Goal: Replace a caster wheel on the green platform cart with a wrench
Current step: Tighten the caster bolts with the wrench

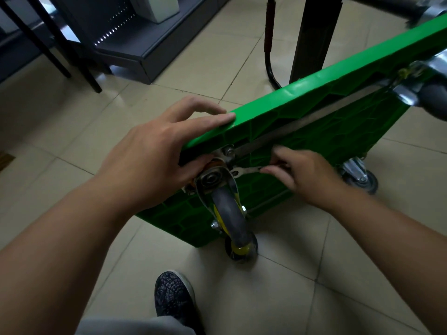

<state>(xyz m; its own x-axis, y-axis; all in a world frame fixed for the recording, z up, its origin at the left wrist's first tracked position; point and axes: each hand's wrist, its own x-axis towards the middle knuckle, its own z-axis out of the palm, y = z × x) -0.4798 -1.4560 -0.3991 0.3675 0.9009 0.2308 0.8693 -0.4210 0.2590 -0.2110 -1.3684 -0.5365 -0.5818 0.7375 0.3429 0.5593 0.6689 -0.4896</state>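
The green cart (314, 131) stands tipped on one long edge on the tiled floor (72, 122), with its ribbed underside facing the person. The caster wheel (229, 213) being worked on sits at the near lower corner of the cart, its tyre hanging down to the floor.

The left hand (154, 160) clamps the cart's upper edge at that corner, with the fingers laid flat along the top and the thumb tucked under beside the wheel's mounting plate. The right hand (304, 175) is closed round the handle of the wrench (246, 170), whose head sits at the edge of the plate, seemingly on a fastener.

This looks like the bolt-turning step, though I cannot tell whether it is loosening or tightening. The next move likely calls for a firm swing of the handle while the left hand keeps the cart from rocking.

Counted: one cart, one wrench, three caster wheels plainly seen, including one at the far lower corner (362, 177) and one at the upper right (433, 100), and one shoe (173, 298).
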